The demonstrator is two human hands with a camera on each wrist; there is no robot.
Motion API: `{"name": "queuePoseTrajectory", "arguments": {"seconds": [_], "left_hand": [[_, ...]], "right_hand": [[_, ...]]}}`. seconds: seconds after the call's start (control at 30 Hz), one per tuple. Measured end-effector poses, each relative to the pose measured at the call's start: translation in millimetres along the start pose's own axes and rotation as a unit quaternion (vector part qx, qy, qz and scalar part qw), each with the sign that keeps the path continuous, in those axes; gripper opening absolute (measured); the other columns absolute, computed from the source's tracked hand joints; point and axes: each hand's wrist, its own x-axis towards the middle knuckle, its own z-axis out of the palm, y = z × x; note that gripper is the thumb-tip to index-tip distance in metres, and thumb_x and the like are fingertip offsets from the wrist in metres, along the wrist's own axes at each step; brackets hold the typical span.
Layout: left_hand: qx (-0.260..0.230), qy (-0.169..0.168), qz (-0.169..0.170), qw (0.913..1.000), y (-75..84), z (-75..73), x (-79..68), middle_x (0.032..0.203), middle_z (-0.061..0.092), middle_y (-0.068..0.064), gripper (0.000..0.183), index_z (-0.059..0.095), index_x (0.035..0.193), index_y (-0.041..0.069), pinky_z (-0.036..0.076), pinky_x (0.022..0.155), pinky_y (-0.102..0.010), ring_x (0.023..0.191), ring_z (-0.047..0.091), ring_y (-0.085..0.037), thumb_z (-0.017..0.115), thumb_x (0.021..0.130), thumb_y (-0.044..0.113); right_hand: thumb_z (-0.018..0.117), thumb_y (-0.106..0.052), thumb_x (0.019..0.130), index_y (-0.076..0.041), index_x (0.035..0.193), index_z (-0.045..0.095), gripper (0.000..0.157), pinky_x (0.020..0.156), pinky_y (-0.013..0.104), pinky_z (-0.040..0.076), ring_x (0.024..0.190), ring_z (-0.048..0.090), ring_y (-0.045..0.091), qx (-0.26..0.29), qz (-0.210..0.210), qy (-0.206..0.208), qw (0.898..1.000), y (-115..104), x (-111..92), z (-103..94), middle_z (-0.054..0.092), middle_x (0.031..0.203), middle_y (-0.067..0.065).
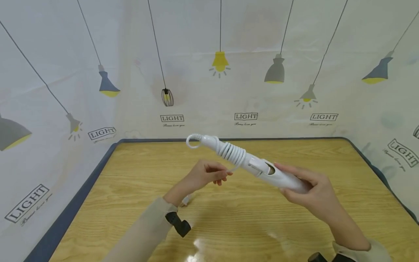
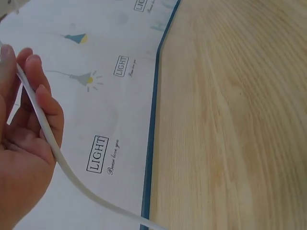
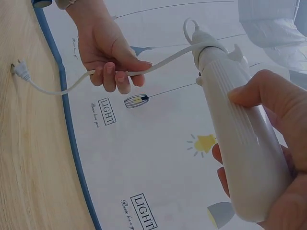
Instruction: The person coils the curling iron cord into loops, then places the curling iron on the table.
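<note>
My right hand (image 1: 315, 191) grips the thick end of a white hair iron (image 1: 284, 178), which is tilted above the table with its narrow end up and to the left. In the right wrist view, the thumb lies along the ribbed body. Several turns of white power cord (image 1: 233, 153) wrap the narrow part, and a small loop sticks out at its tip. Between thumb and fingers, my left hand (image 1: 209, 174) pinches the cord running off the wraps. From there the loose cord (image 3: 57, 91) hangs down to a two-pin plug (image 3: 20, 71), partly hidden behind the left wrist in the head view.
A wood-grain table (image 1: 137, 156) with a dark blue edge lies below the hands. Pale sheeting (image 1: 196, 36) printed with lamps encloses the back and both sides. Black wrist cameras (image 1: 178, 223) are strapped at the sleeve cuffs.
</note>
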Motion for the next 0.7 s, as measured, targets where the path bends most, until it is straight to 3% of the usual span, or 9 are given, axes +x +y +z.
{"name": "queuePoseTrajectory", "arguments": {"seconds": [0.1,0.23,0.5,0.6,0.7], "left_hand": [[0.003,-0.020,0.004,0.9998,-2.8,-8.4,2.3,0.081,0.067,-0.009,0.019,0.065,0.100,-0.010,0.047,0.059,-0.025,0.064,0.059,-0.012,0.057,0.090,0.004],[0.004,-0.019,-0.005,0.9998,-4.3,-16.7,4.0,0.080,0.065,-0.001,0.021,0.064,0.101,-0.011,0.048,0.062,-0.027,0.067,0.059,-0.011,0.060,0.089,0.006],[0.001,-0.068,0.026,0.9973,-7.0,-26.7,8.9,0.095,0.066,-0.016,0.020,0.061,0.100,-0.013,0.049,0.078,-0.040,0.083,0.062,-0.014,0.058,0.090,0.004],[0.022,-0.097,0.023,0.9947,-7.1,-29.3,11.8,0.098,0.066,-0.014,0.020,0.062,0.102,-0.010,0.049,0.077,-0.040,0.084,0.061,-0.015,0.056,0.091,0.005],[0.045,-0.121,0.019,0.9915,-10.4,-32.3,17.2,0.091,0.066,-0.008,0.019,0.062,0.098,-0.009,0.050,0.068,-0.033,0.072,0.058,-0.013,0.053,0.093,0.007]], "right_hand": [[0.065,0.024,0.066,0.000,0.118,0.061,0.057,0.057,0.021,0.047,0.078,0.057,0.010,0.029,-0.020,-0.016,0.999,0,0,-0.8,0.063,0.112,-0.002],[0.064,0.024,0.068,0.001,0.120,0.059,0.057,0.062,0.019,0.048,0.084,0.058,0.009,0.059,-0.026,-0.031,0.997,1,1,-4.9,0.063,0.114,-0.004],[0.062,0.025,0.070,0.003,0.122,0.057,0.056,0.067,0.019,0.050,0.091,0.058,0.010,0.120,-0.006,-0.027,0.992,4,2,-12.0,0.061,0.118,-0.002],[0.062,0.024,0.070,0.004,0.121,0.057,0.056,0.067,0.019,0.049,0.090,0.058,0.010,0.116,-0.012,-0.032,0.993,4,2,-13.3,0.061,0.117,-0.001],[0.063,0.025,0.068,0.002,0.120,0.059,0.057,0.067,0.019,0.049,0.087,0.059,0.010,0.108,-0.023,-0.044,0.993,4,2,-14.1,0.062,0.115,-0.002]]}}
